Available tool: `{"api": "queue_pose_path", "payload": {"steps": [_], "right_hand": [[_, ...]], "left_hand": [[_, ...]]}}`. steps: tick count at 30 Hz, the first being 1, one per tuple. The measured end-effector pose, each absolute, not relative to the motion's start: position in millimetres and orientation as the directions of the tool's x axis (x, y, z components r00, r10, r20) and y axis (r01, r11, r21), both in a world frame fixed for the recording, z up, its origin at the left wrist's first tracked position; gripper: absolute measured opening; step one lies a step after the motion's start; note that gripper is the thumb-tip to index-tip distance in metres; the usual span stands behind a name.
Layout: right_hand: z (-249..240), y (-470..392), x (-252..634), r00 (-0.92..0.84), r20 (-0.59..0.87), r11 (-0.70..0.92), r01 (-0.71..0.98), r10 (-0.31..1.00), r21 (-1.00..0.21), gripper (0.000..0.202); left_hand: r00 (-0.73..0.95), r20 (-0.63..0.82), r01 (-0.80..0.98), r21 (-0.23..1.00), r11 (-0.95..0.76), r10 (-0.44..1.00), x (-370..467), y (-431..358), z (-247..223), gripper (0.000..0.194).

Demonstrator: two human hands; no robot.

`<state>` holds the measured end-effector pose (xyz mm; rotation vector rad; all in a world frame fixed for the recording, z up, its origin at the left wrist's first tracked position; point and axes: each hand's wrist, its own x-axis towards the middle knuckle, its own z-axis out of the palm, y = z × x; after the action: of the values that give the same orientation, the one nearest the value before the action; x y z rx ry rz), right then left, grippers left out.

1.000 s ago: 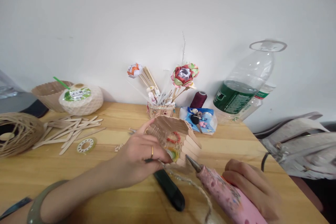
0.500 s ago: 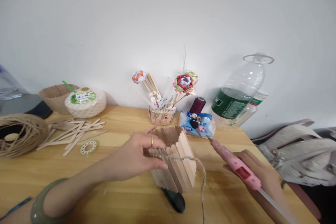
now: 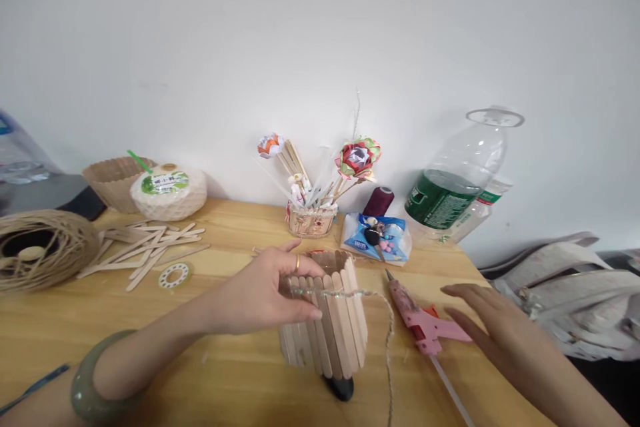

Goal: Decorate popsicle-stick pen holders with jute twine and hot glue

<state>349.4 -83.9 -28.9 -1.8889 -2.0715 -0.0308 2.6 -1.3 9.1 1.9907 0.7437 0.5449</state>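
My left hand [image 3: 270,290] grips the rim of a box made of wooden craft sticks [image 3: 333,327], fingers inside and thumb on the outer wall. A piece of twine [image 3: 370,293] runs across the box's front near the top, and its loose end hangs down on the right. Beneath the box, the end of a black object [image 3: 340,388] sticks out. On the table to the right lies a pink glue gun [image 3: 415,317] with a clear glue stick in its back. Just right of its handle is my right hand [image 3: 493,320], holding nothing, fingers stretched out.
Loose craft sticks [image 3: 150,247], a tape roll [image 3: 175,275] and a twine ball [image 3: 45,250] lie on the left. At the back stand a decorated basket with paper flowers [image 3: 313,220], a blue packet [image 3: 375,237], a thread spool [image 3: 379,201] and a large plastic bottle [image 3: 450,180].
My right hand has put the glue gun down on the table and let go of it. The box is now held more upright, with my left hand still on its rim.
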Motion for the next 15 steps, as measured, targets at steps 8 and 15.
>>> {"api": "queue_pose_path", "payload": {"steps": [8, 15], "right_hand": [[24, -99, 227, -0.186, 0.441, 0.405, 0.779, 0.878, -0.478, 0.02], [14, -88, 214, -0.302, 0.495, 0.525, 0.747, 0.815, -0.408, 0.006]], "left_hand": [[0.719, 0.176, 0.279, 0.813, -0.511, 0.672, 6, -5, 10, 0.012], [0.693, 0.198, 0.298, 0.797, -0.525, 0.693, 5, -3, 8, 0.013]]}}
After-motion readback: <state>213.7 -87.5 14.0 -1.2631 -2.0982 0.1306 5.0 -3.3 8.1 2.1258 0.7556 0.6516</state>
